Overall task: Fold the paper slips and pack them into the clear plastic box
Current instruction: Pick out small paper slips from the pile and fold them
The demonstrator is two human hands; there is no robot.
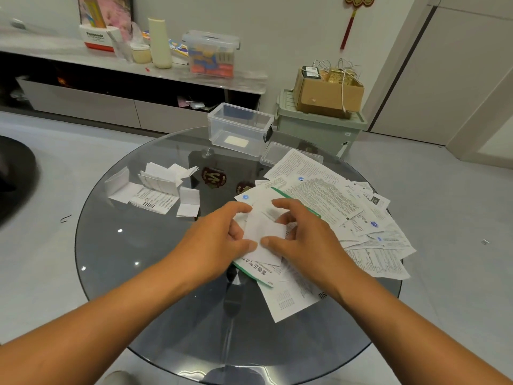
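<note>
Both hands, left hand (219, 234) and right hand (302, 234), pinch a folded white slip (263, 232) over the loose papers (347, 207). The clear plastic box (240, 129) stands open at the glass table's (138, 259) far edge

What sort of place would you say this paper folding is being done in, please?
Most likely a home living room: a round glass table on a tiled floor, a low media-style cabinet along the wall cluttered with household items, and a red hanging ornament by the door.

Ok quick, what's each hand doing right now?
Left hand: pinching the paper slip.
Right hand: pinching the same slip.
</note>
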